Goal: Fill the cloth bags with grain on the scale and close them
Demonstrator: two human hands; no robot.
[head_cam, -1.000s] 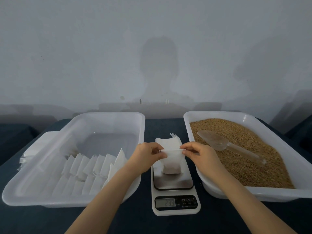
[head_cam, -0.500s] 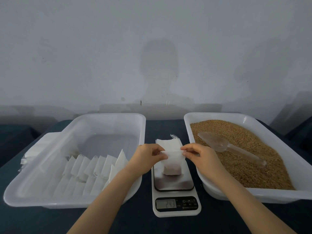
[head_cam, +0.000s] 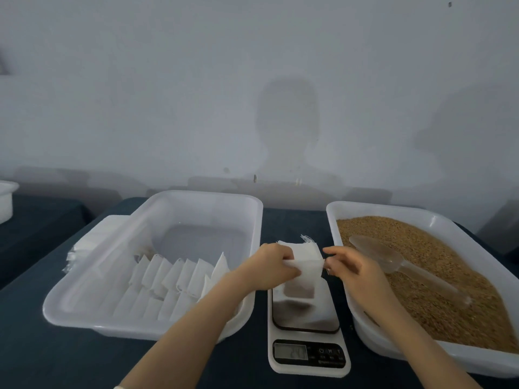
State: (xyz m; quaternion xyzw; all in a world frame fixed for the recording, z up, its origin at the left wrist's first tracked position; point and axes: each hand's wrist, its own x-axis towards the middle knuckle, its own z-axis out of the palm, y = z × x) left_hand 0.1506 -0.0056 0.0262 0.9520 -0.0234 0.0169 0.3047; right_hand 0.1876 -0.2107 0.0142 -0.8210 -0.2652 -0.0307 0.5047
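A small white cloth bag [head_cam: 304, 263] stands upright on the far part of the steel platform of a white digital kitchen scale [head_cam: 309, 360]. Its lower half is darkened by its filling and its frayed top edge is free. The left hand [head_cam: 269, 266] pinches the bag's neck at its nine o'clock edge. The right hand [head_cam: 348, 266] pinches at the three o'clock edge, fingers curled tight. The scale's display is too blurred to read.

At nine o'clock of the scale, almost touching it, sits a white rectangular plastic tub [head_cam: 70, 304] with rows of folded white bags [head_cam: 179, 279] across its near half. At three o'clock, just beside the scale, a second white plastic tub [head_cam: 332, 217] holds brown grain [head_cam: 438, 282], with a clear plastic scoop [head_cam: 393, 262] lying on top. The two rims leave only a narrow lane for the hands. A stack of flat white bags [head_cam: 92, 237] lies outside the left tub at ten o'clock. Dark blue tablecloth [head_cam: 42, 349] is open at six o'clock.
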